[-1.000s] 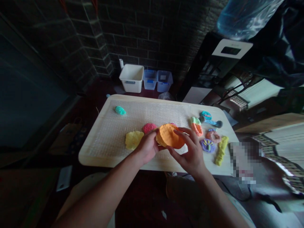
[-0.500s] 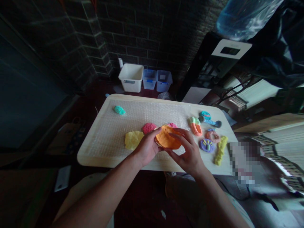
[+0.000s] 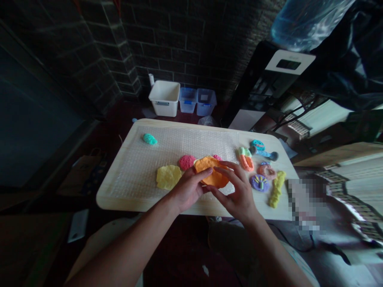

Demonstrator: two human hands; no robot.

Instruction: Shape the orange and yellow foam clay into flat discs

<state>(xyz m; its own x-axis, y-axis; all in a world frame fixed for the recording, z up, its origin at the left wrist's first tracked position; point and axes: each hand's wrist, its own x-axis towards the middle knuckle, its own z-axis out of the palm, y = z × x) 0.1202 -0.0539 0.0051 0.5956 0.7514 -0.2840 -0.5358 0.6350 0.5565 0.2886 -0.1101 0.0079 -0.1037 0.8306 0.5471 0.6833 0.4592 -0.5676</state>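
Both of my hands hold a flat orange disc of foam clay (image 3: 210, 172) just above the wooden board (image 3: 119, 199). My left hand (image 3: 188, 189) pinches its near left edge, thumb on top. My right hand (image 3: 236, 191) grips the near right edge with fingers curled over the disc. A yellow lump (image 3: 168, 176) and a pink lump (image 3: 187, 162) lie on the bubble wrap (image 3: 149, 159) just left of the disc. A bit of pink clay (image 3: 217, 157) peeks out behind it.
A teal lump (image 3: 150, 139) sits at the board's far left. Several finished clay figures (image 3: 263, 171) lie on the right side of the board. A white bin (image 3: 164, 98) and two clear boxes (image 3: 196, 100) stand on the floor by the brick wall.
The orange disc has tilted flatter and come lower towards the board. My left thumb has slid further onto its top, and my right fingers have closed in over it.
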